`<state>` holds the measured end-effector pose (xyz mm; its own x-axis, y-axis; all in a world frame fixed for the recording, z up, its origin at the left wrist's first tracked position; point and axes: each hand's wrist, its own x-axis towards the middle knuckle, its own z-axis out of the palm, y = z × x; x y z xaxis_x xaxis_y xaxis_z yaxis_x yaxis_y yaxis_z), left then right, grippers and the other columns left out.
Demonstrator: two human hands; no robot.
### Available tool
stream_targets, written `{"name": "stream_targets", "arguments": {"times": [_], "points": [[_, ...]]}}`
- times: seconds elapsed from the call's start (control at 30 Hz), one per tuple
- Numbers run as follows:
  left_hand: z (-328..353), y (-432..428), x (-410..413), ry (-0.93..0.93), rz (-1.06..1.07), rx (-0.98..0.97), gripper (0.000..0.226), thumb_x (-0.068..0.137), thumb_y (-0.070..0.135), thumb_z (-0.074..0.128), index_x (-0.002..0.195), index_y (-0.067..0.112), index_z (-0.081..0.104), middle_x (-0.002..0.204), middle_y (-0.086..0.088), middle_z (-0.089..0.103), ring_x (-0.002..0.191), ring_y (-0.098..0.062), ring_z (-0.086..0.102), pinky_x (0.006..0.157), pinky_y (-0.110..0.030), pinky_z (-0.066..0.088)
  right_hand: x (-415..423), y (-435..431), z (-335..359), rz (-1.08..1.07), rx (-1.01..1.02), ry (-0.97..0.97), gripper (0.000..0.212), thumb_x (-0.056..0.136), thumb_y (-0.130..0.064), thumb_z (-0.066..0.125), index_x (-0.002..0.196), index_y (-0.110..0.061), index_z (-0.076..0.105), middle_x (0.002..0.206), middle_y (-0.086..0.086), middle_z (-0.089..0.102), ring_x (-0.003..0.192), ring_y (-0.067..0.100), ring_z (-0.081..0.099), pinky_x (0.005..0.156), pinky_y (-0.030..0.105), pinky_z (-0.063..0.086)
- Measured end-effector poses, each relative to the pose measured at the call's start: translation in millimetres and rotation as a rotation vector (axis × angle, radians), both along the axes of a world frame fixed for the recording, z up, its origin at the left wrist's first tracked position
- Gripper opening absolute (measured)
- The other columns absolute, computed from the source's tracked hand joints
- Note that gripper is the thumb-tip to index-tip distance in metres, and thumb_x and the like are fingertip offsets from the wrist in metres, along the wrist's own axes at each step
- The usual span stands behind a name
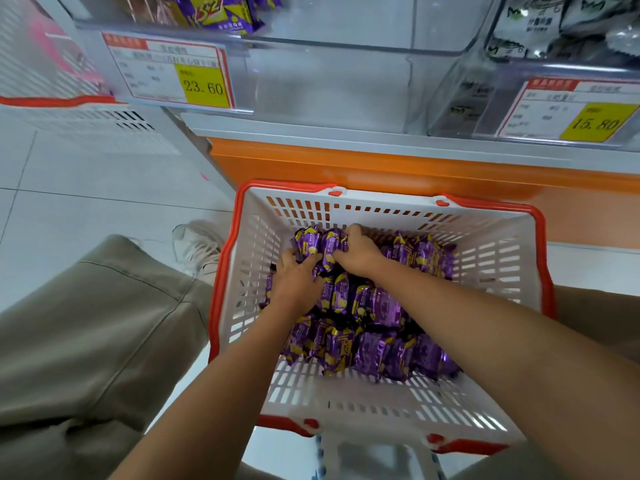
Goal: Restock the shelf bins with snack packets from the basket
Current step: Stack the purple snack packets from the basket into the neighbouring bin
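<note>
SHOP FLOOR: A person restocking snacks reaches both arms down into a white, red-rimmed basket (491,265) that stands on the tiled floor between the knees. The left hand (298,282) and right hand (358,254) meet at the far end of the load. The fingers of each are curled round a bunch of purple packets (320,245), which is clamped between the two hands. The heap of packets (377,334) lies loose nearer the person and to the right of the hands, covering much of the basket's bottom.

Beyond the hands, past an orange shelf base (346,164), a clear bin (329,84) holds a few matching purple wrappers (221,12) at its far left. It carries a price tag (169,72) reading 23.60. A second bin (450,98), to the right, holds black-and-white packs (540,22) and a tag (571,112) reading 15.80. Left of the left hand are a pale shoe (197,244) and a khaki trouser leg (86,323).
</note>
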<state>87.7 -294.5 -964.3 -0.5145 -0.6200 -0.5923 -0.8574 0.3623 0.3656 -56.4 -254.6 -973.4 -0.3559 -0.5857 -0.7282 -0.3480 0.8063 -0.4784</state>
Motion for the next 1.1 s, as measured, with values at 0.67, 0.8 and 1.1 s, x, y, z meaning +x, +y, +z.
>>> {"name": "stream_targets", "arguments": {"times": [0.67,0.8,1.1], "points": [[25.2,-9.5,2.2,0.272,0.263,0.073,0.040,0.099,0.027,0.051,0.137,0.014,0.048,0.137,-0.008,0.045,0.114,-0.022,0.053,0.096,-0.030,0.041,-0.9,28.8,33.9,-0.354,-0.258,-0.168,0.047,0.084,-0.024,0.068,0.126,-0.016,0.046,0.102,0.008,0.061,0.080,0.017,0.058,0.063,0.025,0.043],[51.7,-3.4,-2.6,0.395,0.569,0.334,0.037,0.101,0.028,0.047,0.130,0.006,0.050,0.089,-0.003,0.060,0.069,-0.013,0.054,0.063,-0.029,0.046,-0.3,38.6,75.7,-0.378,-0.445,-0.229,0.037,0.085,-0.003,0.065,0.119,-0.013,0.055,0.090,0.002,0.063,0.080,0.015,0.059,0.077,0.028,0.047],[131.0,16.7,0.8,0.628,0.948,0.875,0.062,0.095,0.062,0.040,0.086,0.005,0.062,0.067,-0.012,0.062,0.060,-0.020,0.056,0.051,-0.024,0.050,12.3,64.8,133.2,0.084,-0.772,-0.050,0.065,0.069,0.001,0.074,0.124,-0.024,0.050,0.127,0.002,0.046,0.119,0.014,0.048,0.101,0.022,0.043]]}}
